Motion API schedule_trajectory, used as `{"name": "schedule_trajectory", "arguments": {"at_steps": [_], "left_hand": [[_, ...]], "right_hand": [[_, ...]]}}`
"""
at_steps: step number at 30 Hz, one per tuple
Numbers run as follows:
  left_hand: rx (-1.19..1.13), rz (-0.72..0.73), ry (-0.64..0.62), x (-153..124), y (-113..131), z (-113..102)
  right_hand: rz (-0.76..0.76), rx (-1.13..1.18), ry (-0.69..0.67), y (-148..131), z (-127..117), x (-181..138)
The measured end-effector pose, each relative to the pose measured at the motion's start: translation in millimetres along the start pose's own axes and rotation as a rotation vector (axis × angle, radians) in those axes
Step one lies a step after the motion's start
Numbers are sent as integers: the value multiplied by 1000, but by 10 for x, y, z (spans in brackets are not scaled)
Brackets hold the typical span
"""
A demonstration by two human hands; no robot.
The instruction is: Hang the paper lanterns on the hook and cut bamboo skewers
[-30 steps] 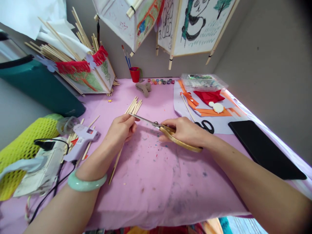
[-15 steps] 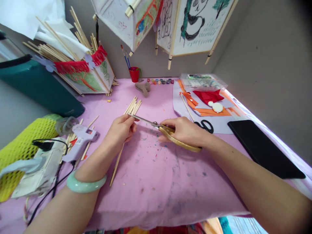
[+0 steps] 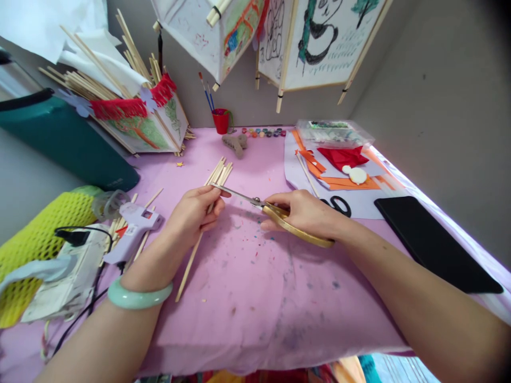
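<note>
My left hand [image 3: 202, 206] is closed on a thin wooden stick [image 3: 188, 271], whose long end slants down toward the front of the table. The gold-handled scissors [image 3: 295, 230] are gripped in my right hand [image 3: 305, 210]. Their blades reach left to my left thumb and fingers, where they meet the stick; fingers partly hide that spot. Just beyond my left hand lies a bunch of similar wooden sticks [image 3: 223, 171] on the pink cloth.
A lilac glue gun [image 3: 133, 229] and a white power strip [image 3: 66, 282] lie at left, beside a teal bottle [image 3: 75, 143]. At right are black-handled scissors [image 3: 340, 206] and a black tablet-like slab [image 3: 435, 239]. Paper lanterns [image 3: 315, 48] hang above; a red cup [image 3: 221, 122] stands at the back.
The lower end of the stick has swung slightly left, and the fingers of my left hand have shifted around it. The scissors stay at nearly the same place.
</note>
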State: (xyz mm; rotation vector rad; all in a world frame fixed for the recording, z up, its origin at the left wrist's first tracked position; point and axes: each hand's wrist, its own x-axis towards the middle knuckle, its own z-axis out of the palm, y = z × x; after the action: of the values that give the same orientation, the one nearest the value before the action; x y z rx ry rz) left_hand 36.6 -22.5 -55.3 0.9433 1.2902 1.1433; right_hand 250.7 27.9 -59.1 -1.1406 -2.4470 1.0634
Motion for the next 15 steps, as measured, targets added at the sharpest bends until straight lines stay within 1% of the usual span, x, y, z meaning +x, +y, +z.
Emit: {"name": "schedule_trajectory", "arguments": {"at_steps": [3,5,9,15], "left_hand": [[-27,-34,-17,-4,23,0],[0,-47,10,-3,22,20],[100,-38,105,5,-13,67],[113,-40,144,20,-41,82]], "right_hand": [[2,-11,2,-1,0,1],[5,-29,11,-6,7,-3],[2,-41,21,-12,19,-14],[9,-43,18,-22,30,-16]]}}
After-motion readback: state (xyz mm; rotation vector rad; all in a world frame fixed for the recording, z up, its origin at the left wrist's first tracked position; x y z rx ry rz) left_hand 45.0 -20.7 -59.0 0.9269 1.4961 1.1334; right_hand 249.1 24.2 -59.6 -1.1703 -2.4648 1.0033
